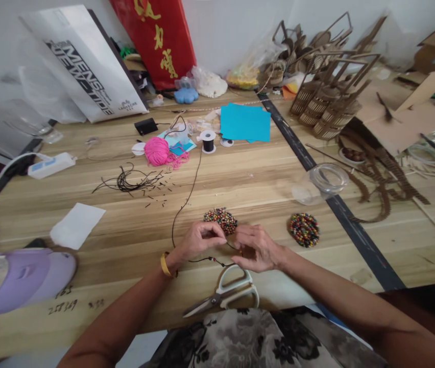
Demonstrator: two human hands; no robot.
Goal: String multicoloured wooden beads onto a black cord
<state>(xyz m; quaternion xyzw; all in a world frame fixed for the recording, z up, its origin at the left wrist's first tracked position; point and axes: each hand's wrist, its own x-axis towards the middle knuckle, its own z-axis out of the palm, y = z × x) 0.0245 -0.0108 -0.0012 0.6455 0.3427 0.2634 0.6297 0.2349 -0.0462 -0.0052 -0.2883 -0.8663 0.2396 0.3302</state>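
Note:
My left hand (202, 240) pinches a thin black cord (176, 222) between thumb and fingertips. The cord stretches across a short gap to my right hand (255, 248), whose fingers are also closed on it. A few small beads (213, 259) sit on the cord, which loops below my hands. From there it runs up the table to a spool of black cord (208, 142). Just beyond my fingers lies a pile of multicoloured beads (221, 220). White-handled scissors (227, 292) lie below my hands, near the table's front edge.
A second bead bundle (304, 230) lies to the right, near a coil of clear tubing (328, 178). Cut black cords (129, 180), pink yarn (158, 151) and blue sheets (245, 122) lie farther back. A purple device (41, 278) stands at left, brown lantern-like frames (320, 105) at back right.

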